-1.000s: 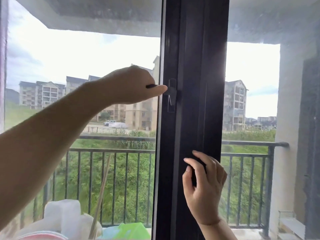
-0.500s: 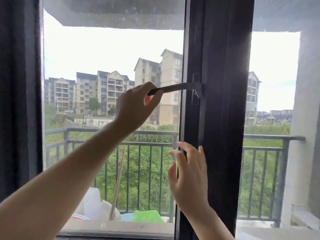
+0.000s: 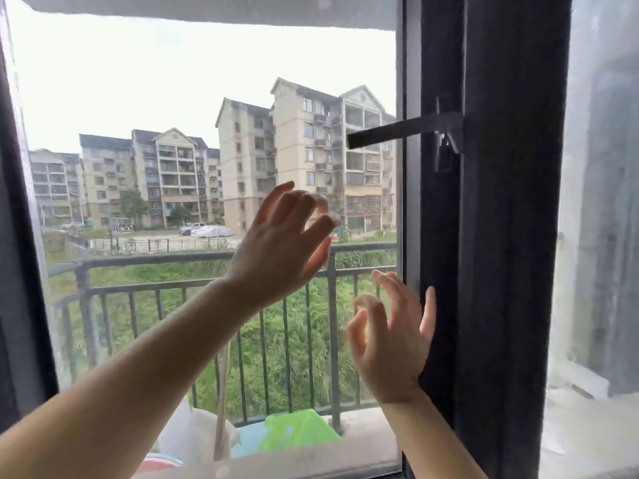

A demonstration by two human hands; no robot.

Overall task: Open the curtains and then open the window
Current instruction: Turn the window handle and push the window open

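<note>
A dark window frame post [image 3: 491, 236] stands right of centre. Its black handle [image 3: 397, 131] sticks out level to the left, over the left pane [image 3: 173, 98]. My left hand [image 3: 280, 243] hovers below and left of the handle with fingers spread, holding nothing. My right hand [image 3: 390, 340] is lower, beside the frame's left edge, fingers apart and empty. No curtain covers the glass; a dark strip [image 3: 17, 271] runs down the far left edge.
Outside are a black balcony railing [image 3: 145, 267], apartment blocks and greenery. White bags [image 3: 193, 440], a wooden stick [image 3: 221, 402] and a green object [image 3: 297, 432] lie on the balcony floor. A pale wall [image 3: 601, 202] fills the right.
My left hand let go of the handle and dropped down-left with fingers opened. My right hand came off the frame. The handle now stands level, and the view shifted left.
</note>
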